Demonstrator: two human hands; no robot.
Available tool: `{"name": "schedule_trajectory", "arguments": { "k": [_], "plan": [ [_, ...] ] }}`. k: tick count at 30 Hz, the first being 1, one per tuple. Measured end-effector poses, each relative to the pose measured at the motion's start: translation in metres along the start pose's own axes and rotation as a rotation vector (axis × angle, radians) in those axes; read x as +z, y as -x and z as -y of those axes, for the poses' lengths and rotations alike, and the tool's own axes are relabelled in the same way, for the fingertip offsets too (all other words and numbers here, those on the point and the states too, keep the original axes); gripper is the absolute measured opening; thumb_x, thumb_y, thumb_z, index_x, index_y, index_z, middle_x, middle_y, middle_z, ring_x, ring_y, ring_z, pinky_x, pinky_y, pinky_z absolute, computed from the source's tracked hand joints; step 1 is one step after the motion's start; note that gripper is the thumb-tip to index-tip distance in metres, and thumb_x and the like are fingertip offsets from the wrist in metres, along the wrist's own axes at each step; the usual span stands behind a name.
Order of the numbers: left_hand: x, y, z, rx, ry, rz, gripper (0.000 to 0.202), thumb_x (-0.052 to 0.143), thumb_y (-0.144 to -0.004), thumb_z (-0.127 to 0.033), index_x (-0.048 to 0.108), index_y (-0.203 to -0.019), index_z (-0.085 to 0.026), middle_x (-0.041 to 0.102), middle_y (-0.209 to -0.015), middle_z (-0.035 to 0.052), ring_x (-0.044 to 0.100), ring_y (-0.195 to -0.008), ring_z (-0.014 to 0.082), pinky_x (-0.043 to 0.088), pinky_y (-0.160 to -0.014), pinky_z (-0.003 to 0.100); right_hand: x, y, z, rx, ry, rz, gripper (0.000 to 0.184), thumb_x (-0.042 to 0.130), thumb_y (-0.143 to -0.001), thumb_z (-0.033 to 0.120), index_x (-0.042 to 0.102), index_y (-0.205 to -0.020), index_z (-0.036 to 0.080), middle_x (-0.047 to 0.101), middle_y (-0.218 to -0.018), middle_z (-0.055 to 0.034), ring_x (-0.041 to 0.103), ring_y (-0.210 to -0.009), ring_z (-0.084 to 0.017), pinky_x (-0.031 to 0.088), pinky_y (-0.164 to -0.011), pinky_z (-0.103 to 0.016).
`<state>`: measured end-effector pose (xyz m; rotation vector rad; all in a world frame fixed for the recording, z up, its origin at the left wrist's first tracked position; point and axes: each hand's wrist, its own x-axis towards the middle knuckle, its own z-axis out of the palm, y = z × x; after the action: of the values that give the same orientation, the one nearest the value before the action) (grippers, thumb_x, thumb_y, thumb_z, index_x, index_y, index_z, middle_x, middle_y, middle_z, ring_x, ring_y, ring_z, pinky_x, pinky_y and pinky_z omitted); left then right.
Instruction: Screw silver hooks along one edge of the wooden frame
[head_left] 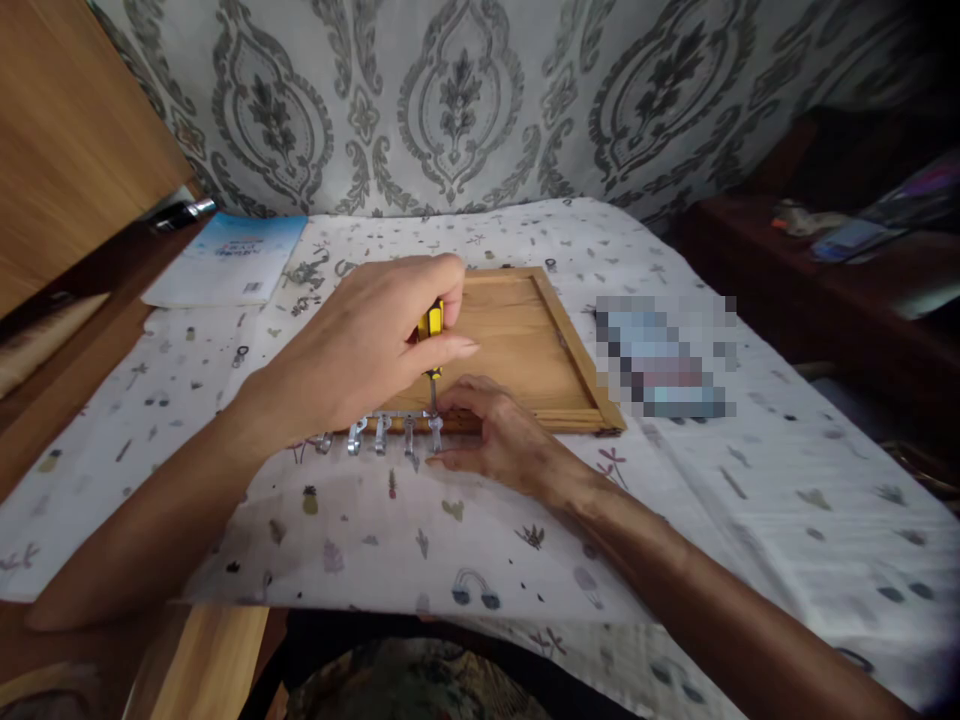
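Note:
My left hand [367,330] is wrapped around the yellow and black handle of a screwdriver [433,325], held upright. The screwdriver's shaft points down to the right end of a metal hook rail [382,432], and its tip meets the rail there. This rail has several silver hooks and lies along the near edge of a wooden frame [540,350], flat on the table. Around the rail's right end, my right hand [510,435] pinches with thumb and fingers, beside the last hook. My left hand and forearm cover the frame's left part. Any screw under the tip is too small to make out.
A white patterned cloth [720,540] covers the table. A blue and white booklet [232,260] lies at the back left, near a dark pen-like object [184,213]. Right of the frame is a pixelated flat object [664,360]. A patterned curtain [457,100] hangs behind.

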<state>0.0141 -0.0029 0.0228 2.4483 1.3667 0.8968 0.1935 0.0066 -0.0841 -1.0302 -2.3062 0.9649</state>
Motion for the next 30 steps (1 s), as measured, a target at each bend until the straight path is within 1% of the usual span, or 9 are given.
{"name": "schedule_trajectory", "arguments": {
  "k": [4, 9, 12, 15, 17, 21, 23, 26, 30],
  "plan": [
    [-0.0039, 0.001, -0.0043, 0.009, -0.009, 0.013, 0.02, 0.074, -0.077, -0.018, 0.054, -0.076, -0.021, 0.049, -0.063, -0.0045, 0.047, -0.061, 0.0132, 0.033, -0.062, 0.029, 0.0007, 0.0, -0.0014, 0.008, 0.006, -0.014, 0.034, 0.089, -0.065, 0.024, 0.066, -0.091, 0.02, 0.061, -0.094, -0.0041, 0.056, -0.091, -0.024, 0.044, -0.081, -0.038],
    [-0.0075, 0.0022, -0.0049, 0.014, -0.013, 0.04, 0.015, 0.07, -0.078, -0.015, 0.058, -0.084, -0.022, 0.053, -0.065, -0.0048, 0.042, -0.055, 0.0118, 0.029, -0.059, 0.029, 0.0011, 0.0001, -0.0025, -0.006, 0.006, -0.005, 0.035, 0.089, -0.065, 0.023, 0.065, -0.091, 0.02, 0.061, -0.093, -0.0034, 0.056, -0.092, -0.023, 0.044, -0.081, -0.037],
    [-0.0082, 0.0026, -0.005, 0.035, -0.005, 0.057, 0.012, 0.067, -0.079, -0.014, 0.059, -0.083, -0.022, 0.058, -0.071, -0.0033, 0.048, -0.061, 0.0127, 0.031, -0.062, 0.029, 0.001, 0.0, -0.0025, -0.001, 0.0, 0.0, 0.034, 0.088, -0.066, 0.023, 0.065, -0.092, 0.02, 0.061, -0.095, -0.0043, 0.057, -0.093, -0.024, 0.044, -0.081, -0.037],
    [-0.0079, 0.0031, -0.0045, 0.041, -0.024, 0.071, 0.008, 0.066, -0.081, -0.017, 0.06, -0.084, -0.022, 0.06, -0.074, -0.0023, 0.051, -0.064, 0.0139, 0.033, -0.064, 0.029, 0.001, -0.0001, -0.0022, -0.004, -0.004, 0.0, 0.034, 0.088, -0.066, 0.023, 0.065, -0.092, 0.021, 0.062, -0.095, -0.004, 0.057, -0.092, -0.024, 0.045, -0.081, -0.038],
    [-0.0072, 0.0037, -0.0032, 0.031, -0.047, 0.05, 0.007, 0.068, -0.082, -0.021, 0.061, -0.084, -0.022, 0.058, -0.072, -0.0022, 0.05, -0.065, 0.0145, 0.035, -0.066, 0.029, 0.0011, 0.0001, -0.0019, -0.005, -0.008, -0.004, 0.035, 0.088, -0.065, 0.022, 0.065, -0.091, 0.02, 0.061, -0.094, -0.0039, 0.057, -0.092, -0.024, 0.045, -0.081, -0.039],
    [-0.0052, 0.0043, 0.0005, 0.002, -0.09, 0.031, 0.012, 0.07, -0.084, -0.028, 0.06, -0.079, -0.021, 0.055, -0.068, -0.002, 0.052, -0.067, 0.016, 0.036, -0.068, 0.03, 0.0012, 0.0005, -0.0013, -0.003, -0.021, -0.014, 0.035, 0.088, -0.065, 0.022, 0.066, -0.092, 0.02, 0.062, -0.094, -0.0042, 0.057, -0.093, -0.025, 0.046, -0.082, -0.039],
    [-0.0041, 0.004, 0.0017, 0.004, -0.092, 0.034, 0.012, 0.069, -0.084, -0.026, 0.06, -0.078, -0.021, 0.056, -0.068, -0.0021, 0.052, -0.067, 0.016, 0.037, -0.068, 0.03, 0.0012, 0.0005, -0.0012, -0.004, -0.024, -0.013, 0.035, 0.088, -0.066, 0.022, 0.066, -0.093, 0.021, 0.062, -0.095, -0.0043, 0.057, -0.094, -0.025, 0.046, -0.083, -0.04],
    [-0.0028, 0.0032, 0.0013, 0.019, -0.088, 0.006, 0.012, 0.068, -0.083, -0.021, 0.058, -0.077, -0.021, 0.057, -0.07, -0.0024, 0.052, -0.066, 0.0153, 0.037, -0.067, 0.03, 0.0012, 0.0002, -0.0015, 0.002, -0.016, -0.012, 0.036, 0.088, -0.065, 0.022, 0.066, -0.094, 0.02, 0.063, -0.095, -0.0046, 0.057, -0.093, -0.024, 0.046, -0.083, -0.039],
    [-0.0021, 0.0034, -0.0019, 0.043, -0.104, 0.01, 0.016, 0.067, -0.081, -0.015, 0.054, -0.073, -0.021, 0.058, -0.075, -0.0004, 0.052, -0.069, 0.0162, 0.036, -0.067, 0.031, 0.0007, -0.0001, -0.0007, 0.016, 0.003, -0.012, 0.036, 0.088, -0.064, 0.023, 0.065, -0.091, 0.02, 0.062, -0.094, -0.0042, 0.057, -0.092, -0.024, 0.045, -0.081, -0.038]
  ]
}}
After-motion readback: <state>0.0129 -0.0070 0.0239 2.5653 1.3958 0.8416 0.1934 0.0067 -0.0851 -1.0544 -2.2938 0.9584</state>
